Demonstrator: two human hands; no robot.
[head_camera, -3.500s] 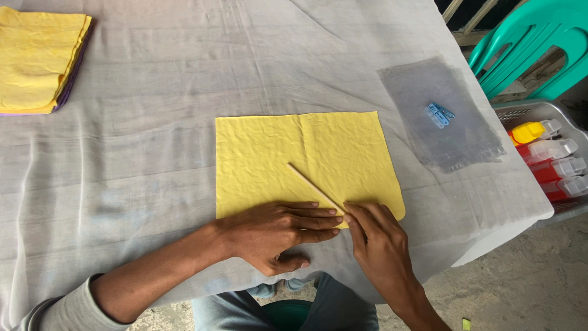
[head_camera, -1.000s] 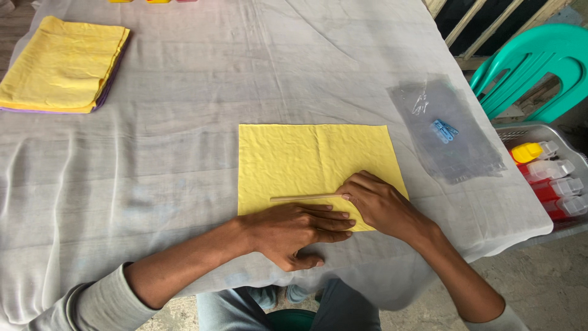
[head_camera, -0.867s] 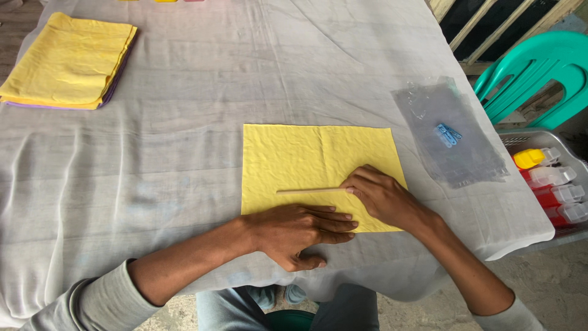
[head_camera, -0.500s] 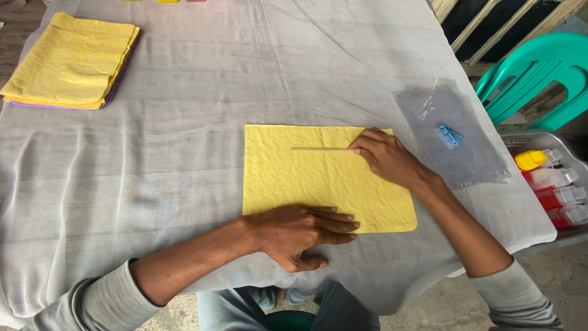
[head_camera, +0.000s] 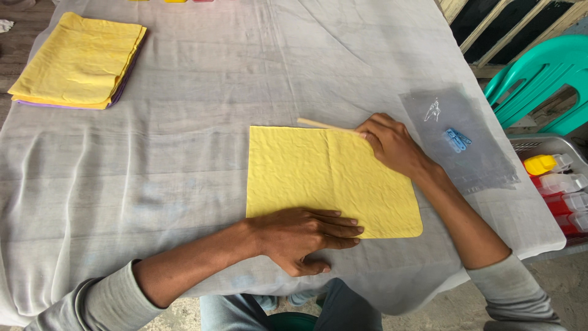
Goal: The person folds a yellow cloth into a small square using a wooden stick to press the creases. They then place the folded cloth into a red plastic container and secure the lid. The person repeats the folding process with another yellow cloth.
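Pressing flat on the near edge of the yellow sheet [head_camera: 324,181], the left hand [head_camera: 303,236] lies open with its fingers stretched toward the right, pinning the sheet to the cloth-covered worktop [head_camera: 184,153]. The right hand [head_camera: 389,144] pinches one end of a thin wooden stick [head_camera: 327,126], which now lies just past the far edge of the sheet, pointing away to the left of that hand.

The sheet looks largely smoothed: it lies spread square under both hands, with only faint creases left, chiefly near its middle and right side. The pass with the stick seems to have run the whole sheet.

Half a second ago the stick lay on the sheet, a little inside the far edge; a second ago it was close to the left hand. It has travelled away from the body, while the left hand has kept its place.
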